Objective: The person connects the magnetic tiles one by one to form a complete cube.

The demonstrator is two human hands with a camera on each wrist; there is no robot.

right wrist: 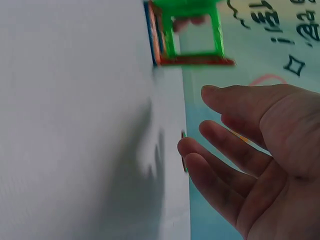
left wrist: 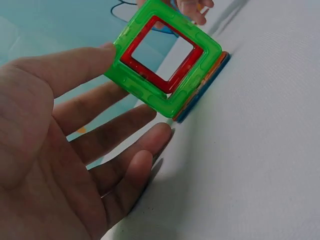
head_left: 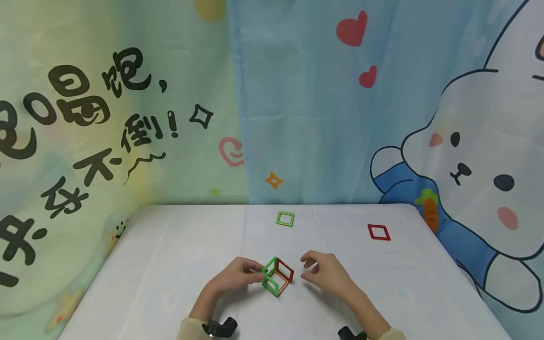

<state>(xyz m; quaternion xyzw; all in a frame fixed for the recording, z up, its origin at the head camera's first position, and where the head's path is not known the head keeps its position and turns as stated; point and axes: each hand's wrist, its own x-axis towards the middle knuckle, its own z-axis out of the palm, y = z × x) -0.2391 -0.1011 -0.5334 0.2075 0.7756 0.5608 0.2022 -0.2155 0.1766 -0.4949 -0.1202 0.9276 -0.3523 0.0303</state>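
Observation:
A small box-like build of hollow square magnetic tiles stands on the white table. Its front green tile (left wrist: 142, 86) faces the left wrist camera, with a red tile (left wrist: 185, 68) visible through the opening. Orange and blue tile edges (left wrist: 204, 91) lie against the tabletop underneath. My left hand (head_left: 239, 275) pinches the green side between thumb and index finger, the other fingers loosely extended below. To the right of the build, my right hand (head_left: 328, 274) hovers with relaxed, slightly bent fingers, a small gap from the red side, and holds nothing.
Farther back on the table (head_left: 191, 245) lie a loose green square tile (head_left: 284, 225) and, to the right, a loose red square tile (head_left: 381, 238). A printed curtain (head_left: 297, 118) hangs behind the table's far edge. Black wrist cameras sit on both wrists.

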